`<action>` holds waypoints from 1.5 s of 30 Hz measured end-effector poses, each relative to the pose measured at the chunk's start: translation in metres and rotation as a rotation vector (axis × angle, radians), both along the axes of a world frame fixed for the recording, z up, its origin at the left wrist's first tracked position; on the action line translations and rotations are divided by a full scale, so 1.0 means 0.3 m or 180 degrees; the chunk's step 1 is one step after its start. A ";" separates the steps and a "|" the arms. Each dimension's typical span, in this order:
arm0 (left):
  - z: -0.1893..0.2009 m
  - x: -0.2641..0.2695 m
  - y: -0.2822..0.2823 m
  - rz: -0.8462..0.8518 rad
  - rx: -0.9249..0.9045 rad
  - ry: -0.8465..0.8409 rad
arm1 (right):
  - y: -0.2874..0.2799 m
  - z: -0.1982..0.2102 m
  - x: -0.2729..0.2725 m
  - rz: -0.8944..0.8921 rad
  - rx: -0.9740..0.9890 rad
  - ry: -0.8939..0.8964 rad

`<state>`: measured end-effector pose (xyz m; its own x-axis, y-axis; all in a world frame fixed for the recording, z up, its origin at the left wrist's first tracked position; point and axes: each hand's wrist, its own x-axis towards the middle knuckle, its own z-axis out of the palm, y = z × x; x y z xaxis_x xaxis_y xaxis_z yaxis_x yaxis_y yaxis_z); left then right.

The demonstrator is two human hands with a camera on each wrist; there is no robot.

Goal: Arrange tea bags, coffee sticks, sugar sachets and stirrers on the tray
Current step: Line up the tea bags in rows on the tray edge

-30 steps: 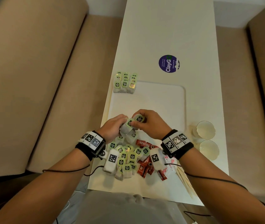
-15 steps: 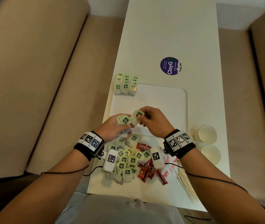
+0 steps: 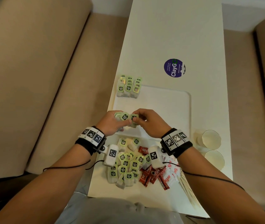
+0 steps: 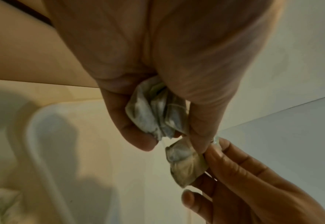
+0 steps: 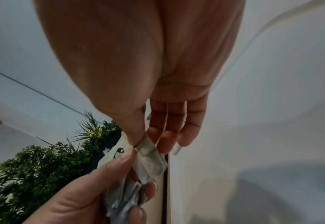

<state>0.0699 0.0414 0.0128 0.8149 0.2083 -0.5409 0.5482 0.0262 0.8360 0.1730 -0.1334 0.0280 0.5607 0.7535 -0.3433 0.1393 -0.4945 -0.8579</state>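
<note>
The right hand (image 3: 149, 122) is pinching 1 tea bag (image 3: 133, 121) at its top, thumb against forefinger, with the other fingers (image 5: 184, 133) hanging loosely extended. The bag's long axis is hanging downward from the pinch. The left hand (image 3: 110, 122) is curling around a bundle of tea bags (image 4: 156, 115), fingers and thumb closed on it, and its thumb is touching the top of the single bag. The single bag is lying just right of the bundle, so the left hand is the nearer receiver; the coming move appears to be adding it to the bundle.

Both hands are hovering over the near left part of the tray (image 3: 173, 110). 3 rows of placed tea bags (image 3: 128, 87) are occupying the tray's far left corner; the remainder of its surface is offering room. Loose tea bags (image 3: 125, 165), red coffee sticks (image 3: 149, 174), sugar sachets (image 3: 171, 172) and stirrers (image 3: 187, 186) are lying on the table (image 3: 177, 29) near its near edge. 2 paper cups (image 3: 211, 139) are lying by the right edge.
</note>
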 end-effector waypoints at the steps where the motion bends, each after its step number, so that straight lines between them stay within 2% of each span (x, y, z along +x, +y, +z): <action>1: -0.001 0.005 0.003 0.0017 0.0044 0.0009 | 0.008 -0.009 0.001 -0.0063 0.0042 -0.0001; 6: -0.022 0.035 0.045 0.0269 0.0117 -0.0005 | 0.044 -0.066 0.011 -0.0515 -0.0132 0.0039; 12: -0.034 0.070 0.085 0.0457 0.0019 0.0035 | 0.102 -0.100 0.016 -0.0599 -0.0263 -0.0028; 14: -0.041 0.080 0.098 0.0667 -0.0033 0.0080 | 0.132 -0.112 0.033 -0.0679 -0.0266 -0.0048; 18: -0.065 0.094 0.148 0.1168 -0.0241 0.0192 | 0.205 -0.155 0.082 -0.0859 -0.0320 -0.0062; 26: -0.086 0.125 0.206 0.1816 -0.0914 0.0468 | 0.365 -0.263 0.146 -0.0773 -0.0768 -0.0311; 29: -0.089 0.131 0.217 0.1803 -0.1074 0.0441 | 0.398 -0.278 0.155 -0.0801 -0.0877 -0.0440; 38: -0.149 0.115 0.223 0.1735 -0.0868 0.0414 | 0.428 -0.294 0.158 -0.1075 -0.1099 -0.0771; 45: -0.178 0.093 0.224 0.1456 -0.0787 0.0351 | 0.425 -0.279 0.150 -0.1201 -0.1060 -0.0691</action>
